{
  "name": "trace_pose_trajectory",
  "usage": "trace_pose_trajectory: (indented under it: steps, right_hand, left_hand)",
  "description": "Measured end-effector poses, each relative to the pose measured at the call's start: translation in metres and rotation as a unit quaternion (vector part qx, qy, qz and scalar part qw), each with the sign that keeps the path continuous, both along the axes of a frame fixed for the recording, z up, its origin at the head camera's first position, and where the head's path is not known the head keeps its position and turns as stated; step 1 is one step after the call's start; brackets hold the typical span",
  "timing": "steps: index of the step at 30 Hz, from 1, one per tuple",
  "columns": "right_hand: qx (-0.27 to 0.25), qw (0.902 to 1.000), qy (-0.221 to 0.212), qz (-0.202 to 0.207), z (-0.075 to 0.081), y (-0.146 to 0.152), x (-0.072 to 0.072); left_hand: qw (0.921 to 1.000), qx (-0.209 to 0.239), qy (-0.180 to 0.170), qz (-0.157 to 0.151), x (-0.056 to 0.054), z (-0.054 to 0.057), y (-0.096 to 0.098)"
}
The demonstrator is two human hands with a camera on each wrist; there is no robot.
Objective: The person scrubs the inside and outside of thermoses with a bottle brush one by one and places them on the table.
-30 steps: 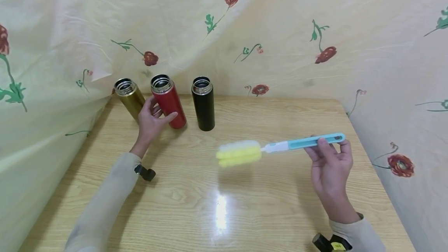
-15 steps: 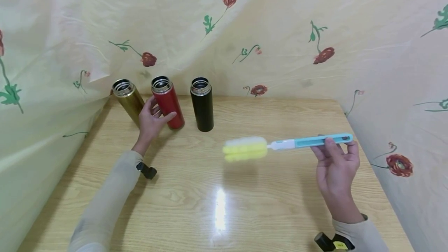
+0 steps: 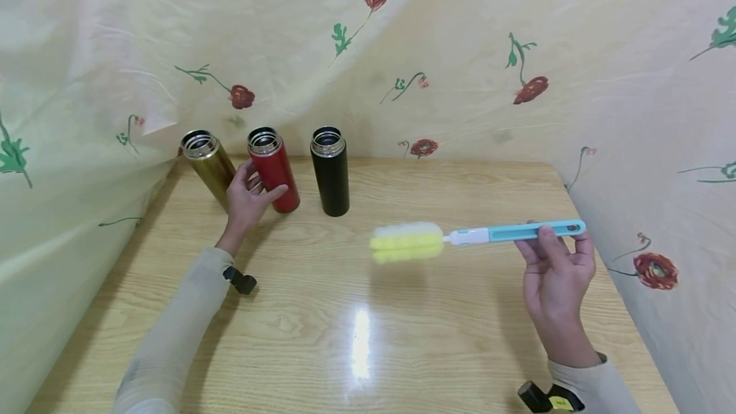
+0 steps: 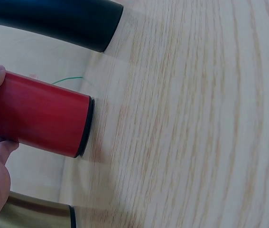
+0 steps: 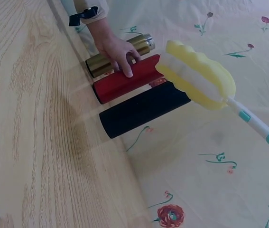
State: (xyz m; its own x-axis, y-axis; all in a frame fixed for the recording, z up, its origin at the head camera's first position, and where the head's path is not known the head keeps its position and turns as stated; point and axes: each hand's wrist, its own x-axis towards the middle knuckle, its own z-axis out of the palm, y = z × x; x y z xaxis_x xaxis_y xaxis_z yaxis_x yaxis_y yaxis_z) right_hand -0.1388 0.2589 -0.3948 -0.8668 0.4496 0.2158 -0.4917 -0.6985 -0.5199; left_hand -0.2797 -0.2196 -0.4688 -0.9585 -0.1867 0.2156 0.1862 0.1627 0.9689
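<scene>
My left hand [image 3: 247,200] grips the lower body of a red vacuum flask [image 3: 277,174], thumb on its near side and fingers round the left. The flask stands upright with its mouth uncovered. Just left of it is a gold flask [image 3: 214,168], partly behind the hand; to the right stands a black flask [image 3: 331,177], both lidless too. In the right wrist view the left hand [image 5: 117,51] lies across the red flask's side. My right hand [image 3: 558,273] pinches the blue handle of a bottle brush [image 3: 408,241], held level above the table, its yellow-and-white sponge head pointing left.
The wooden table [image 3: 276,337] reaches back to a flower-printed cloth [image 3: 460,50] that hangs behind and along both sides. The flasks stand near the table's back left edge, close to the cloth.
The right hand has carried the bottle brush a little to the right. Hardly any movement shows in the left hand on the red flask; the view has shifted slightly.
</scene>
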Motion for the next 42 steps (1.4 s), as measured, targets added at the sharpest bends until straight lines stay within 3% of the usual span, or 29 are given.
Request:
trace_pose_trajectory:
  steps: [13, 26, 32, 36, 39, 42]
  right_hand:
    - [-0.017, 0.9998, 0.014, 0.005, 0.003, 0.004, 0.003]
    - [-0.019, 0.9994, 0.008, -0.027, 0.005, 0.013, 0.004]
    - [-0.020, 0.9992, 0.004, -0.036, 0.006, 0.015, 0.004]
    - [-0.016, 0.9993, 0.002, -0.034, 0.006, 0.015, 0.003]
    - [-0.014, 0.9994, 0.002, -0.031, 0.006, 0.016, 0.003]
    - [-0.013, 0.9995, 0.005, -0.028, 0.006, 0.016, 0.003]
  left_hand:
    - [0.9999, -0.001, -0.010, -0.005, 0.000, -0.002, -0.002]
    - [0.9993, -0.036, -0.006, -0.001, 0.005, -0.002, -0.002]
    - [0.9988, -0.047, -0.010, 0.003, 0.022, -0.002, -0.001]
    - [0.9980, -0.056, -0.003, 0.028, 0.038, -0.002, 0.001]
    - [0.9959, -0.073, 0.039, 0.038, 0.048, -0.001, 0.005]
    - [0.9911, -0.091, 0.097, 0.011, 0.055, 0.002, 0.010]
